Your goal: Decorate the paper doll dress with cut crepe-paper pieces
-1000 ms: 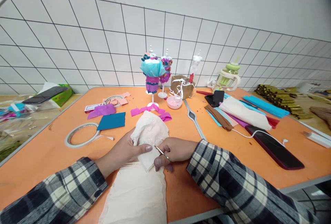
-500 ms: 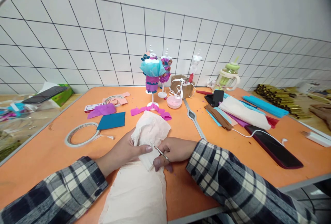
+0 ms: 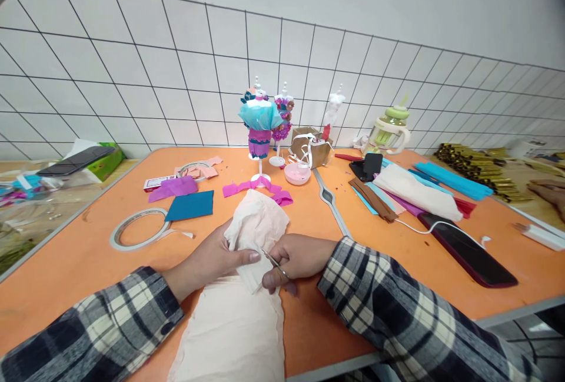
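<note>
My left hand (image 3: 218, 258) is closed on a crumpled sheet of pale pink crepe paper (image 3: 258, 217), thumb pressed on top. In my right hand (image 3: 293, 258) is a small pair of metal scissors (image 3: 274, 262), their tips against the paper near my left thumb. Below both hands, a long strip of the pale paper (image 3: 238, 335) lies on the orange table and runs toward me. Beyond the paper stands a mini dress form (image 3: 259, 129) in a blue and purple paper outfit, with magenta paper strips (image 3: 236, 189) at its base.
At left are a roll of double-sided tape (image 3: 117, 238), a teal paper piece (image 3: 190, 205) and purple paper (image 3: 173, 188). A pink bowl (image 3: 297, 175) and paper bag (image 3: 311, 149) stand behind. To the right lie folded papers (image 3: 415, 191), a phone (image 3: 468, 249) and a green-lidded bottle (image 3: 388, 132).
The scissors have shifted slightly right and down, their tips drawing away from my left thumb. My left hand stays almost still, and the paper's right edge has moved a little inward.
</note>
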A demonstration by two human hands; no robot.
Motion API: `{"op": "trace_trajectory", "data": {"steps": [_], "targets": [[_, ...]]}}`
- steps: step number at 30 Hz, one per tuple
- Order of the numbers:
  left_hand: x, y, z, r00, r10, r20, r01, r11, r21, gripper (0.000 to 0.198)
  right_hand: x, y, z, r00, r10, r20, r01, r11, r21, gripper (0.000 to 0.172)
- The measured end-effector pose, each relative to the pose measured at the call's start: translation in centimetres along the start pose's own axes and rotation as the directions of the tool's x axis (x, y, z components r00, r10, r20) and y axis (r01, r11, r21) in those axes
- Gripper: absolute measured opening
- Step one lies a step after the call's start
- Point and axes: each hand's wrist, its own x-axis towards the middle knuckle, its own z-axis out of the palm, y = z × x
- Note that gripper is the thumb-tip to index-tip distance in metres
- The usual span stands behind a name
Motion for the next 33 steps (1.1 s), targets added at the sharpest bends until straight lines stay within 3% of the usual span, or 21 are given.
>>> {"op": "trace_trajectory", "data": {"steps": [9,14,23,33], "targets": [[-0.1,-0.3,-0.1,0.999,-0.007,0.053,0.006,1.000,0.017,0.056,-0.1,0.0,-0.1,0.999,-0.046,0.023,0.046,0.999,-0.008,0.053],[-0.1,-0.3,-0.1,0.999,-0.016,0.034,0.014,0.999,0.039,0.056,-0.1,-0.1,0.2,1.000,-0.006,-0.014,0.006,1.000,0.018,0.051],[0.2,-0.6,-1.3,0.989,0.075,-0.125,-0.076,0.997,0.000,0.064,0.0,-0.2,0.2,0.993,0.042,-0.112,-0.038,0.999,0.031,0.052],[0.2,-0.5,-1.1,0.994,0.050,-0.099,-0.045,0.998,0.051,0.078,-0.5,-0.4,-0.1,1.000,-0.015,-0.020,0.014,0.999,-0.043,0.056]]}}
